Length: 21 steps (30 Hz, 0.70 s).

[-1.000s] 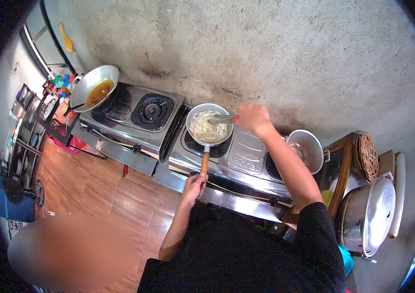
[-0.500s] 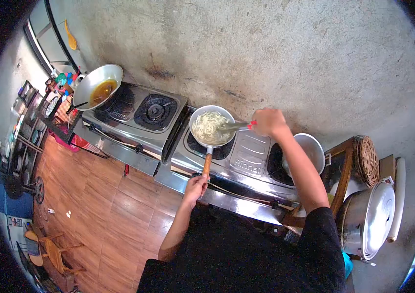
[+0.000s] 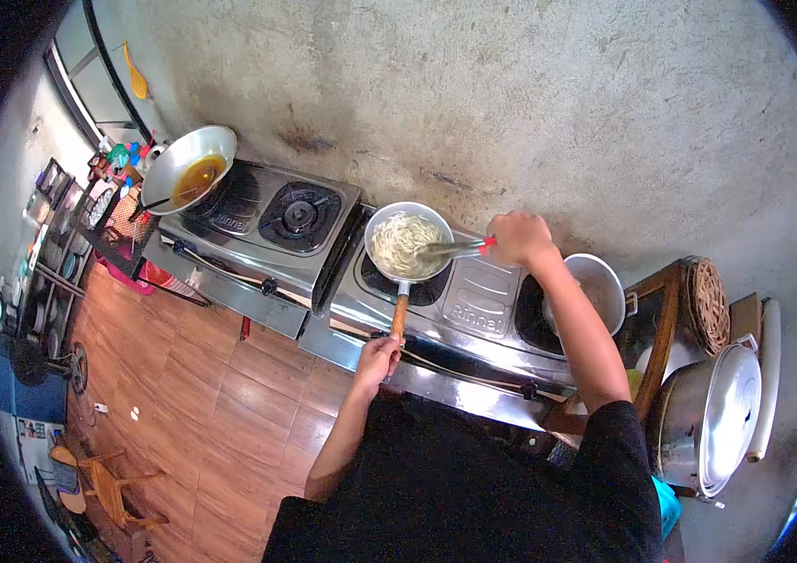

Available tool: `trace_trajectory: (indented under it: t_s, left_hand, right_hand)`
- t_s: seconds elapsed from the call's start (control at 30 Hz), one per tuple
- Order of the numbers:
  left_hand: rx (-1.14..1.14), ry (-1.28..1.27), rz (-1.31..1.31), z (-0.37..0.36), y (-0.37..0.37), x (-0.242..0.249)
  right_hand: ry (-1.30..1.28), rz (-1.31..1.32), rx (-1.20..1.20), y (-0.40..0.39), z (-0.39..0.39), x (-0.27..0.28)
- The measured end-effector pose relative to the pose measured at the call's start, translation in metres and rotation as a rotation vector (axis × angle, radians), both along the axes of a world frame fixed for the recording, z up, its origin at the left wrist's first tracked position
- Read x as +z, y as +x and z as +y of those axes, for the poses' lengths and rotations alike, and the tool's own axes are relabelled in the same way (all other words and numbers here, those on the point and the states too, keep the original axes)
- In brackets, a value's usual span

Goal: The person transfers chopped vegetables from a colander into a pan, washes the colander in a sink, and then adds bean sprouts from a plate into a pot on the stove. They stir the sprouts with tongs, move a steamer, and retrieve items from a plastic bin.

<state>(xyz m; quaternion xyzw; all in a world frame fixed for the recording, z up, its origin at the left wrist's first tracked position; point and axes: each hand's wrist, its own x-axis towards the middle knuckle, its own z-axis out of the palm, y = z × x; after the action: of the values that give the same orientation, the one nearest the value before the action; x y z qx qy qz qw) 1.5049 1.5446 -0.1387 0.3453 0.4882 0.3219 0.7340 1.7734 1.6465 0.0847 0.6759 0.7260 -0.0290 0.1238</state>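
Observation:
Pale noodles (image 3: 400, 240) fill a small saucepan (image 3: 376, 221) standing on the left burner of the nearer gas stove (image 3: 478, 319). My left hand (image 3: 379, 358) is wrapped round the end of the saucepan's wooden handle (image 3: 399, 315). In my closed right hand (image 3: 518, 238) are metal tongs (image 3: 464, 248) with a red part beside my fingers. The tongs slant down to the left, and their tips are among the noodles. My fingers hide the back end of the tongs.
A wok (image 3: 166, 169) with brown oil rests on the left stove (image 3: 258, 246). Another metal pot (image 3: 608, 278) sits on the right burner, partly behind my right forearm. A large lidded pot (image 3: 684, 436) stands far right. The concrete wall (image 3: 473, 103) rises behind the stoves.
The noodles have shifted slightly in the saucepan around the tongs' tips. My right hand has moved very little, and my left hand keeps its place on the handle.

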Motion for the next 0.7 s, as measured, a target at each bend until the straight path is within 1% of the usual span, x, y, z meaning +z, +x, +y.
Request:
trace_trajectory:
  t_s: [0.07, 0.13, 0.2, 0.3, 0.43, 0.5, 0.57, 0.63, 0.67, 0.7]
  left_hand:
    - [-0.003, -0.005, -0.016, 0.000, 0.000, 0.001]
    - [-0.007, -0.011, 0.001, 0.000, 0.000, 0.006]
    - [-0.003, -0.007, 0.004, 0.000, 0.002, 0.004]
    - [0.002, 0.003, 0.018, 0.001, 0.001, 0.004]
    - [0.004, -0.012, 0.056, 0.000, 0.001, 0.008]
    - [0.000, -0.012, 0.059, 0.000, 0.000, 0.006]
    - [-0.034, -0.013, 0.043, 0.000, -0.001, 0.004]
    - [-0.048, -0.006, 0.057, 0.000, -0.002, 0.004]
    - [-0.054, 0.003, 0.066, 0.000, -0.002, 0.004]
    - [-0.065, 0.001, 0.072, -0.001, -0.001, 0.005]
  right_hand:
    - [0.048, 0.007, -0.024, -0.003, 0.007, -0.024]
    - [0.092, 0.011, -0.046, -0.014, 0.006, -0.035]
    - [0.071, 0.130, -0.020, -0.027, -0.004, -0.038]
    - [0.062, 0.136, 0.032, -0.030, -0.020, -0.030]
    - [0.028, 0.099, 0.002, -0.009, -0.032, -0.018]
    - [0.095, -0.006, 0.007, -0.002, -0.040, -0.009]
    - [0.089, 0.037, -0.023, 0.005, -0.043, -0.011]
    - [0.169, 0.078, -0.109, 0.006, -0.052, -0.007]
    - [0.166, 0.083, -0.120, 0.007, -0.056, -0.011]
    - [0.235, 0.145, -0.113, 0.007, -0.060, -0.018]
